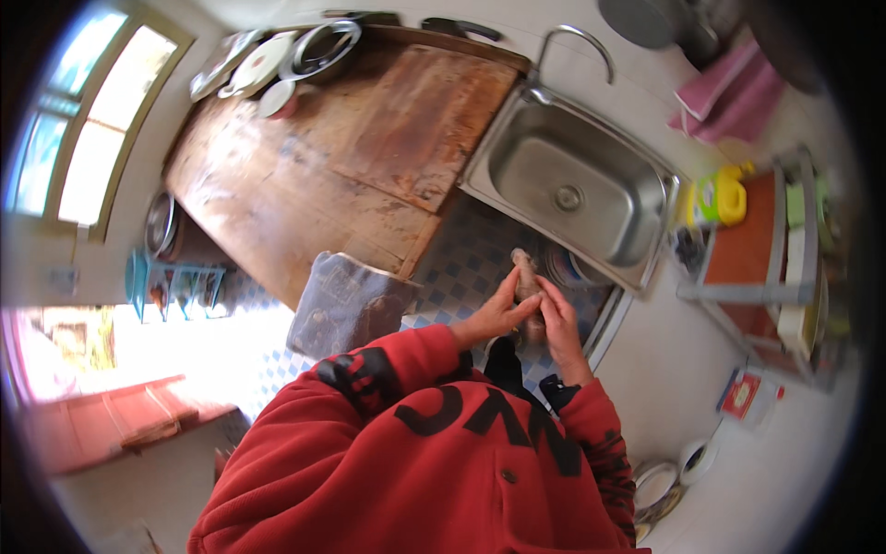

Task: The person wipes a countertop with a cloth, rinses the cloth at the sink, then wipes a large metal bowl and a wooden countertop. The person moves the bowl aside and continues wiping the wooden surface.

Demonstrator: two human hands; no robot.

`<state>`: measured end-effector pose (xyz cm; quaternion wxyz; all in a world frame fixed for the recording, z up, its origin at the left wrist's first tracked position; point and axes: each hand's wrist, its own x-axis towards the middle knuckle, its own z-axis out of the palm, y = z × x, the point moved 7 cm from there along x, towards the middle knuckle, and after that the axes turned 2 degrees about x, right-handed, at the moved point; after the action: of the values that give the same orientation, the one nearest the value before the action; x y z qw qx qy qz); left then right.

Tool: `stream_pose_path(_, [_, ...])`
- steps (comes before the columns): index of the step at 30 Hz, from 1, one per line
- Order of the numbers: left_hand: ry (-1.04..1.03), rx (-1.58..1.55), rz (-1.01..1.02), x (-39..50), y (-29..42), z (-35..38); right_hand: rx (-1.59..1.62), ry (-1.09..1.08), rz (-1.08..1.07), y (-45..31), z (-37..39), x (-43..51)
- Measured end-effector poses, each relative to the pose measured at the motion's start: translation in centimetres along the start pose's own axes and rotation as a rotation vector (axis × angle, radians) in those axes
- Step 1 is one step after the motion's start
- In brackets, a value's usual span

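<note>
My left hand [502,305] and my right hand [562,331] meet in front of my body, left of the sink's near corner. Between them is a long, brownish, jointed root vegetable [528,282], which looks like lotus root. Its pale narrow end points away from me, past my fingertips. The fingers of both hands rest along its sides, and the left thumb lies across it. My hands cover its middle, and its lower part is blurred. Beyond them to the right sits a stainless steel sink [516,163] with nothing in its basin.
A worn wooden table [277,180] bears pots and lids [322,52] at its far side. A blue-grey cloth [346,305] drapes over its near corner. A curved faucet [581,34] rises behind the sink. Right of it stand a yellow jug [730,197] and a shelf rack [744,291].
</note>
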<state>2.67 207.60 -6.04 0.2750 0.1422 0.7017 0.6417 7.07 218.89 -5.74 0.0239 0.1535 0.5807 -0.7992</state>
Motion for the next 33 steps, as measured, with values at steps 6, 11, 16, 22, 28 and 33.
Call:
stream_pose_path(6, [0.364,-0.234,0.081,2.9,2.1,-5.2,-0.205,-0.274,-0.080,-4.5,3.9,3.5])
stream_pose_path(11, [0.756,-0.102,0.170,0.7,2.4,-19.4,-0.261,-0.147,-0.066,-3.8,0.0,5.9])
stream_pose_path(16, [1.045,-0.026,0.087,-6.4,-0.1,-38.9,-0.197,0.072,0.211,-0.7,-5.4,7.0])
stream_pose_path(22, [1.039,0.490,-0.440,-9.7,-10.7,-50.5,-0.215,0.196,0.298,-0.8,-7.2,9.2])
stream_pose_path(28, [0.884,0.812,-0.859,-7.1,-16.4,-49.8,-0.300,0.231,0.331,-1.8,-5.9,14.0])
stream_pose_path(33, [1.147,0.875,-0.615,-5.3,-14.4,-53.3,-0.324,0.213,0.354,-0.7,-3.8,16.6])
